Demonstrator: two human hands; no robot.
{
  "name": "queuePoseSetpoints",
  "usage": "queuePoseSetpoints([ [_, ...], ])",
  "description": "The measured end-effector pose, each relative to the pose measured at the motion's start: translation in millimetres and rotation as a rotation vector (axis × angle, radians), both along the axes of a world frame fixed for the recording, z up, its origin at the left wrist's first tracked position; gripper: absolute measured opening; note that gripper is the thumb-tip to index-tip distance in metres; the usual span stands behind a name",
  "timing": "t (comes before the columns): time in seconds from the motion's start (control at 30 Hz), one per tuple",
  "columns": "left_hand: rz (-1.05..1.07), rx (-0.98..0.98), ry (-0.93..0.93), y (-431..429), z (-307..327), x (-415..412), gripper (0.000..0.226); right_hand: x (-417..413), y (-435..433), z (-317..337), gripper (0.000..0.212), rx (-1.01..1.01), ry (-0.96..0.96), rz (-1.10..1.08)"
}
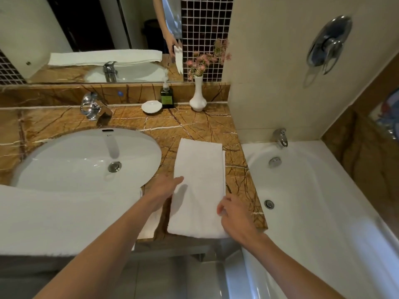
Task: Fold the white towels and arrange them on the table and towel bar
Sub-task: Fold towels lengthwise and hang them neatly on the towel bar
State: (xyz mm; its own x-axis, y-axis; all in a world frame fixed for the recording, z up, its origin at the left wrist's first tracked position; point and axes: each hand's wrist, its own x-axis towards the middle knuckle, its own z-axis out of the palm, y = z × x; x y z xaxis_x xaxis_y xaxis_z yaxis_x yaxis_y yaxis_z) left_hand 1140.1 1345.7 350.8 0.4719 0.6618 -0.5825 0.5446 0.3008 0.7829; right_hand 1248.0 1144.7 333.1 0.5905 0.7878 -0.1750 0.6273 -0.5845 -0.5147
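Note:
A white towel (199, 182), folded into a long strip, lies on the brown marble counter (194, 124) between the sink and the bathtub. My left hand (165, 189) rests with straight fingers on the strip's left edge near its middle. My right hand (234, 214) touches the strip's right edge closer to the front, fingers loosely bent; whether it pinches the cloth I cannot tell. A second, larger white towel (64, 219) hangs over the counter's front edge at the left, below the sink.
A white oval sink (64, 160) with a chrome tap (92, 107) fills the counter's left. At the back stand a soap dish (151, 106), a dark soap bottle (167, 97) and a white vase (198, 96) with pink flowers. The bathtub (313, 190) lies right.

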Motion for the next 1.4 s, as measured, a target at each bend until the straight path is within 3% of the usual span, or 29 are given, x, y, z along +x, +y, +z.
queuePoseSetpoints([
  [0.1, -0.001, -0.063, -0.049, -2, 0, 14, 0.050, 10, 22, 0, 0.019, 0.091, 0.097, -0.181],
  [0.27, 0.005, -0.167, -0.178, -17, 21, 29, 0.029, 30, 46, 0, 0.048, 0.125, 0.393, -0.282],
  [0.43, -0.011, -0.202, -0.355, -35, 55, 31, 0.032, 53, 55, 14, 0.053, 0.201, 0.519, -0.407],
  [0.53, -0.017, -0.234, -0.422, -44, 70, 16, 0.032, 62, 60, 31, 0.046, 0.279, 0.888, -0.518],
  [0.63, 0.016, -0.317, -0.498, -47, 81, -4, 0.033, 71, 61, 44, 0.066, 0.309, 1.322, -0.519],
  [0.73, -0.003, -0.369, -0.573, -49, 95, -23, 0.027, 78, 67, 56, 0.077, 0.318, 1.506, -0.450],
  [0.83, 0.062, -0.390, -0.620, -49, 107, -40, 0.021, 71, 81, 76, 0.050, 0.287, 1.493, -0.445],
  [0.93, 0.092, -0.337, -0.598, -48, 120, -56, 0.031, 52, 100, 97, 0.032, 0.239, 1.344, -0.349],
  [1.1, 0.109, -0.320, -0.534, -39, 145, -79, 0.057, 21, 127, 141, 0.021, 0.373, 1.088, -0.157],
  [1.27, 0.172, -0.172, -0.470, -32, 171, -100, 0.044, -4, 148, 205, 0.032, 0.480, 1.012, 0.054],
  [1.4, 0.321, 0.126, -0.547, -27, 208, -115, 0.039, -29, 158, 259, 0.016, 0.576, 0.965, 0.178],
])
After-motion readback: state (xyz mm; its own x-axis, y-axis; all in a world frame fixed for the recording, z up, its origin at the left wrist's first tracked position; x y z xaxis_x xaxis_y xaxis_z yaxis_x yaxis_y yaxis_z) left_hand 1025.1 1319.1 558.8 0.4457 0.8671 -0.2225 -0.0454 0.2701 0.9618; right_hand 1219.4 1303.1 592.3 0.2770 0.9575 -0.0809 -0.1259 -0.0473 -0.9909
